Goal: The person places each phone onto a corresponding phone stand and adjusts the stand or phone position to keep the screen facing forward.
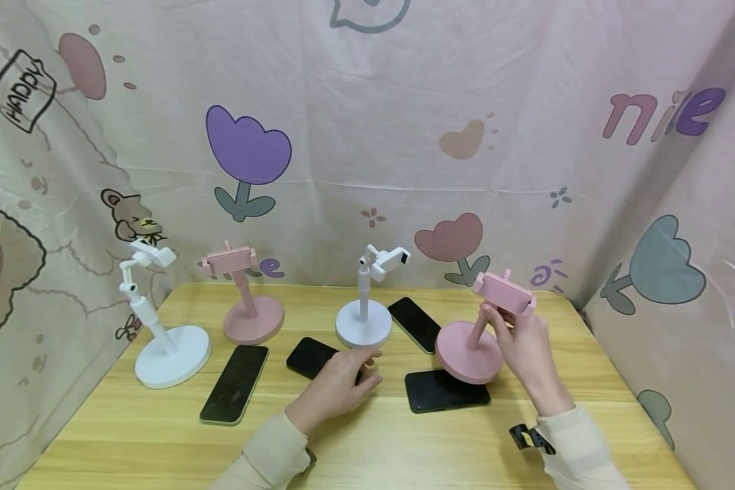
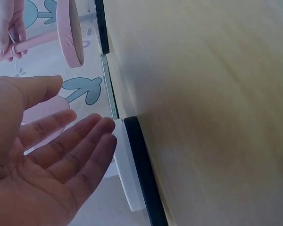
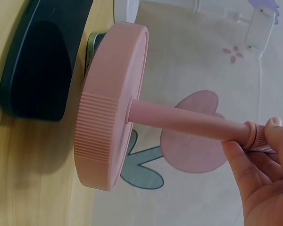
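Note:
My right hand (image 1: 525, 344) grips the upper pole of a pink phone stand (image 1: 469, 354). In the right wrist view, the stand's ribbed round base (image 3: 111, 108) is off the table, tilted, with the fingers and thumb around the pole's collar. A black phone (image 1: 444, 393) lies partly beneath that base in the head view. My left hand (image 1: 339, 389) hovers low over another black phone (image 1: 311, 356), covering part of it. Its fingers are relaxed and spread, with nothing in the palm, as the left wrist view shows. Whether it touches that phone I cannot tell.
A white phone stand (image 1: 364, 325) stands at the back middle, a pink one (image 1: 254, 321) at the back left, and another white one (image 1: 173, 357) at the far left. Dark phones lie at the left (image 1: 234, 384) and back (image 1: 415, 324). A printed curtain (image 1: 367, 136) hangs behind the table.

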Motion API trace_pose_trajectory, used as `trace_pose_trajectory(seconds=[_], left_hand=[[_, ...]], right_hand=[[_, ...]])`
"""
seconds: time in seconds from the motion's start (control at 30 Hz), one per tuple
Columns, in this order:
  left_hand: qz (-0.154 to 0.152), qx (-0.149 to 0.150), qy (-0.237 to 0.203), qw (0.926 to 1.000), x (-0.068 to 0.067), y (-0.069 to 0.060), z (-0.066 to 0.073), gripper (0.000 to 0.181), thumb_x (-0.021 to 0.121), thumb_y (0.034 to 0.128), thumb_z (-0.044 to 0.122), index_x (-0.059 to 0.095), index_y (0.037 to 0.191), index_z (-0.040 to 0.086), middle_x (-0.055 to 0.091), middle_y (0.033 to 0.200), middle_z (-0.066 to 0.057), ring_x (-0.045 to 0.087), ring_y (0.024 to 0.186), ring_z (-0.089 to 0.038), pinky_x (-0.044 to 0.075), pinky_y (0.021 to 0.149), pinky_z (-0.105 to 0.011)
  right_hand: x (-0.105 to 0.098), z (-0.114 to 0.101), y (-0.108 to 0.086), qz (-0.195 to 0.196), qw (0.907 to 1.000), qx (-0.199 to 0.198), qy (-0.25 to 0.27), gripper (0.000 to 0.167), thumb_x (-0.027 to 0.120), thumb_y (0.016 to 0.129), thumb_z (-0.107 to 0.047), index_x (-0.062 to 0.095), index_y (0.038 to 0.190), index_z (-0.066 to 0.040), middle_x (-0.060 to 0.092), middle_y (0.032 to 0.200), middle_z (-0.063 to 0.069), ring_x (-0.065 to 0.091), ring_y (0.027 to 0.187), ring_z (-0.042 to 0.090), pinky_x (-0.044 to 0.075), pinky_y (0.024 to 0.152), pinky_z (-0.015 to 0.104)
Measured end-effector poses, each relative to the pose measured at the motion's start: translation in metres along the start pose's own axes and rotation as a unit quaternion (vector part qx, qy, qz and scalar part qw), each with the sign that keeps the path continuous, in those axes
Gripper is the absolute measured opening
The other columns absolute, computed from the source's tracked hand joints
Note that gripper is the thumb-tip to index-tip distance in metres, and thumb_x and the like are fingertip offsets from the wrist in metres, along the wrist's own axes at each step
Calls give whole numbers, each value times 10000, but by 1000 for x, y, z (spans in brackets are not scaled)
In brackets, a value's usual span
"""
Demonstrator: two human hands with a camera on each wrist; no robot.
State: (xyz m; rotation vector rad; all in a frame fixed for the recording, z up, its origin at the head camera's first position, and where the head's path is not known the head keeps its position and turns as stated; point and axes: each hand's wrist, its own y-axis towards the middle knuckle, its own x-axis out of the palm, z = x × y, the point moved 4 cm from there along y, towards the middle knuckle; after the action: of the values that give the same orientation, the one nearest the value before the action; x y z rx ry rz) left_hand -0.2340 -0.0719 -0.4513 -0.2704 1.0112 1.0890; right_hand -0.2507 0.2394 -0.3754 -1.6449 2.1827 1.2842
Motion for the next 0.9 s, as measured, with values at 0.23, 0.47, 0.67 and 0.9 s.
trace_pose_trajectory(seconds=[0.23, 0.47, 0.67, 0.9], left_hand=[[36, -91, -11, 10000, 1, -1, -2, 345, 747, 1014, 133, 687, 1336, 21, 776, 1212, -131, 761, 1040, -256, 649, 898, -411], [32, -214, -271, 9994, -1, -2, -5, 340, 745, 1015, 120, 689, 1330, 6, 776, 1217, -154, 773, 1061, -292, 651, 917, -437], [-31, -204, -345, 9992, -2, -3, -4, 341, 738, 1020, 123, 686, 1332, -6, 772, 1242, -168, 776, 1067, -295, 653, 921, -440], [-128, -133, -191, 9996, -6, -3, 0, 304, 731, 1031, 157, 727, 1301, 17, 786, 1218, -138, 761, 1037, -280, 646, 905, -415]], right_hand=[[8, -11, -8, -102, 9994, -164, 302, 353, 704, 1038, -76, 616, 1354, 56, 745, 1177, 309, 751, 1099, 511, 619, 858, 551], [18, -25, -18, -228, 9972, -326, 626, 400, 722, 1014, -31, 597, 1383, 56, 727, 1198, 287, 775, 1056, 483, 639, 844, 497], [27, -36, -24, -374, 9955, -420, 756, 388, 728, 1011, -36, 614, 1373, 44, 731, 1201, 267, 786, 1036, 437, 659, 814, 466], [38, -47, -31, -580, 9936, -342, 903, 339, 732, 1010, -57, 654, 1323, 46, 724, 1228, 278, 763, 1101, 474, 667, 807, 474]])
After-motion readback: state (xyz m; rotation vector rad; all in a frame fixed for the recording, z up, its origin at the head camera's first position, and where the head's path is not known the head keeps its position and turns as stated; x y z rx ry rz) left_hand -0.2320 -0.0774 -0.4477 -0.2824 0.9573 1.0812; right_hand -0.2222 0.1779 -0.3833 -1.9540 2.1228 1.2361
